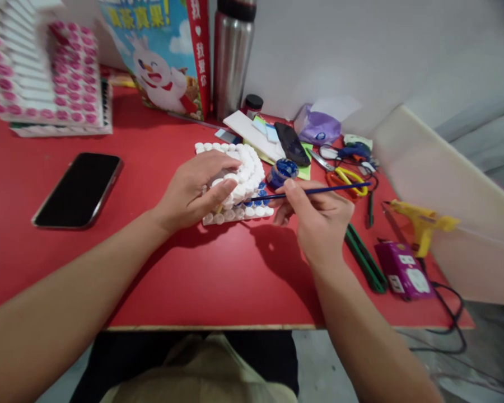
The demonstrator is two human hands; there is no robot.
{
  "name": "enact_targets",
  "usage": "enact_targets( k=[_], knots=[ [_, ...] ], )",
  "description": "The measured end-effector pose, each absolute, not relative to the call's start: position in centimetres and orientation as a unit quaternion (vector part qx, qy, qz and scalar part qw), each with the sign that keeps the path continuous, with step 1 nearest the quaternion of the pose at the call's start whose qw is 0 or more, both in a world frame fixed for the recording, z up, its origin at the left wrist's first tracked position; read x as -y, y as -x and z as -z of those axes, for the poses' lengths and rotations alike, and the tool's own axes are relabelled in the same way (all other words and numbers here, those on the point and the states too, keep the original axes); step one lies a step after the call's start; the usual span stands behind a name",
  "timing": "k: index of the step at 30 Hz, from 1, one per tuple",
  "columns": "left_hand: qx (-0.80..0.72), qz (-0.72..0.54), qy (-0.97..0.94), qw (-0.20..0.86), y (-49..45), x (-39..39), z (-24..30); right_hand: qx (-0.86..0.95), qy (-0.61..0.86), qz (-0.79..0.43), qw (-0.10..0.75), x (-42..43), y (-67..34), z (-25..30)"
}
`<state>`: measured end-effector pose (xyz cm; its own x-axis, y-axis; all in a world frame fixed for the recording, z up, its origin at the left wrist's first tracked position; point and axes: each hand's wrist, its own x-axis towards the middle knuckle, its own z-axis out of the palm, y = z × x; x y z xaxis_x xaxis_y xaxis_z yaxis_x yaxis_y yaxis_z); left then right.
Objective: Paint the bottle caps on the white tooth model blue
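A white model built of small round caps (252, 162) lies on the red table, with a few of its caps coloured blue on the right side. My left hand (197, 187) rests on the model's left part, thumb and fingers around a raised white section and hiding some of it. Between the fingers of my right hand (319, 218) is a thin blue paintbrush (327, 189), its tip down at the caps near the blue ones. Just behind the brush stands an uncovered jar of blue paint (282, 171).
A phone (79, 190) lies at left. Behind stand a pink-and-white model (46, 73), a printed bag (163, 61) and a steel bottle (234, 61). To the right are scissors (346, 180), a green cutter (365, 260), a yellow glue gun (422, 221) and a purple box (403, 270).
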<state>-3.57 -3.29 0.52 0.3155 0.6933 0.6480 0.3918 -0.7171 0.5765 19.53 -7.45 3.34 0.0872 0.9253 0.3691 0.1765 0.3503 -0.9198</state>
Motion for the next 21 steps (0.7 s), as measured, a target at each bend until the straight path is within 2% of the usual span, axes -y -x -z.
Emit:
enact_targets(
  k=[15, 21],
  knots=[
    [-0.328, -0.477, -0.801, 0.155, 3.58, 3.28, -0.63, 0.670, 0.431, -0.274, 0.539, 7.97, -19.30, -2.83],
    [-0.298, -0.491, -0.808, 0.134, 3.72, 3.10, -0.30, 0.664, 0.424, -0.267, 0.555, 7.75, -19.55, -2.76]
  ],
)
